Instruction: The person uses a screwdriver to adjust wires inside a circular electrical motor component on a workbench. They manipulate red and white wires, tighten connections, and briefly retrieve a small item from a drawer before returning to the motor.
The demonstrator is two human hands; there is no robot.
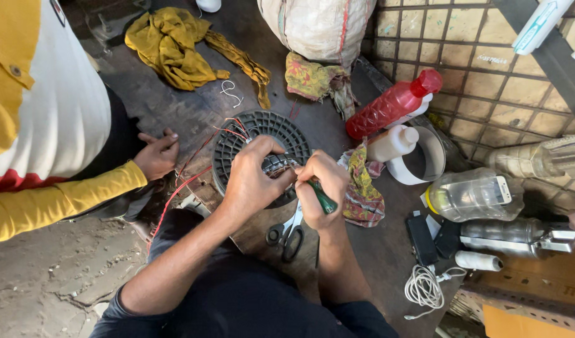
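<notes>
A round black slotted motor part (pixel 237 141) lies on the dark floor, with red and white wires (pixel 228 133) running off its left side. My left hand (pixel 253 181) presses down on the metal winding core at its middle. My right hand (pixel 319 188) is closed around a green-handled tool (pixel 324 200), its tip hidden against the core. Black-handled scissors (pixel 287 235) lie on the floor just below my hands.
Another person in a yellow and white top sits at left, their hand (pixel 157 155) by the red wires. To the right lie a red bottle (pixel 394 103), a white bottle (pixel 394 143), a clear bottle (pixel 475 194), tape ring (pixel 433 164), patterned rag (pixel 362 197), white cord (pixel 424 288). Yellow cloth (pixel 171 47) lies behind.
</notes>
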